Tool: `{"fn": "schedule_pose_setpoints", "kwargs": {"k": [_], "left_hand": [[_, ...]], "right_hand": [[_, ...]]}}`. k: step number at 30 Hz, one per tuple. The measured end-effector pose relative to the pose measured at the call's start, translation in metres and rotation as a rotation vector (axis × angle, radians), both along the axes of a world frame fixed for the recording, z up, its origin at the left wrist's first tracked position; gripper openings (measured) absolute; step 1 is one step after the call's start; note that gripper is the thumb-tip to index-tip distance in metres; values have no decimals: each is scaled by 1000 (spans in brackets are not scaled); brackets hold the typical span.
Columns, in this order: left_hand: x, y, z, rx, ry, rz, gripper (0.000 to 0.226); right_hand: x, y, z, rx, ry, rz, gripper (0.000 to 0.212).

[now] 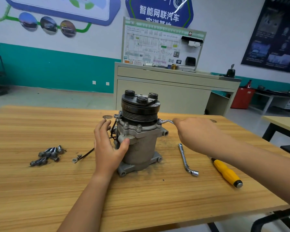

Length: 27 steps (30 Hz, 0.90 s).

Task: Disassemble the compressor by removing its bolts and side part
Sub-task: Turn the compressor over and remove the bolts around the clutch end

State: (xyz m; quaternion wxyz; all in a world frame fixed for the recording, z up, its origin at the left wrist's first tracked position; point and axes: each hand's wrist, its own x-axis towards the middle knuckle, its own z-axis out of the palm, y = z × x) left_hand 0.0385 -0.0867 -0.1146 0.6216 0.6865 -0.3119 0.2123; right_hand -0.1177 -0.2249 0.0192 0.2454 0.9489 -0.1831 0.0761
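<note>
Wooden workbench [40,190] fills the lower frame of a training workshop. Head view: the compressor [139,148] stands upright at centre, pulley uppermost. The left hand [107,148] braces the housing from the left, fingers spread fairly straight, thumb pressing the front. The right hand [196,133], right of centre, grips the handle of an L-wrench [166,121] whose socket sits on a flange bolt at the compressor's right edge. Removed bolts [48,155] lie at lower left. Recommendation: seat the socket square, steady the housing firmly and turn evenly; a slip would likely round the head.
</note>
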Motion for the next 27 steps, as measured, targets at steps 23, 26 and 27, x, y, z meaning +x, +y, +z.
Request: {"fn": "schedule_pose_setpoints", "kwargs": {"k": [23,26,27], "left_hand": [[1,-1,0,6,-11,-4,78],[1,0,-1,12,-15,5,78],[1,0,-1,13,-10,9,78]], "right_hand": [[5,12,14,-258,219,59,20],[6,2,15,-235,210,61,16],[6,-3,16,-237,224,61,17]]}}
